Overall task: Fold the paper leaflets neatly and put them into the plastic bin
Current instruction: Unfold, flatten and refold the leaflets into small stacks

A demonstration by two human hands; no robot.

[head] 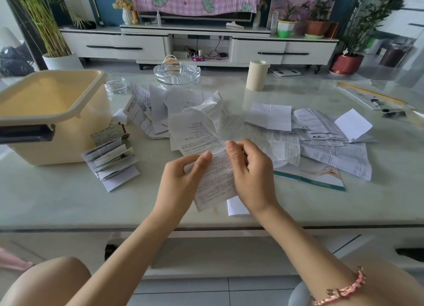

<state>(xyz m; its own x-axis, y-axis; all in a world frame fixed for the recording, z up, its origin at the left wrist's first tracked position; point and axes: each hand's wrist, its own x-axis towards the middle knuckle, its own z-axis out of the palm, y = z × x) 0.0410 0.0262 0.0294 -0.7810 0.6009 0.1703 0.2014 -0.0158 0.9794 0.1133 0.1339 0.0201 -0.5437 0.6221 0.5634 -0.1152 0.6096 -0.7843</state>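
The left hand (181, 179) and the right hand (250, 175) are each applying a pinching grip to one printed leaflet (215, 181) just above the near centre of the tabletop (68, 202); unfolded leaflets (321, 140) are lying across the middle and right; a folded stack (112, 165) is sitting just beside the plastic bin (68, 131) at the left. Probable fault: uneven pull between the two grips is skewing the thin, creased sheet, producing a crooked fold or a tear; its far end is likely dragging neighbouring sheets.
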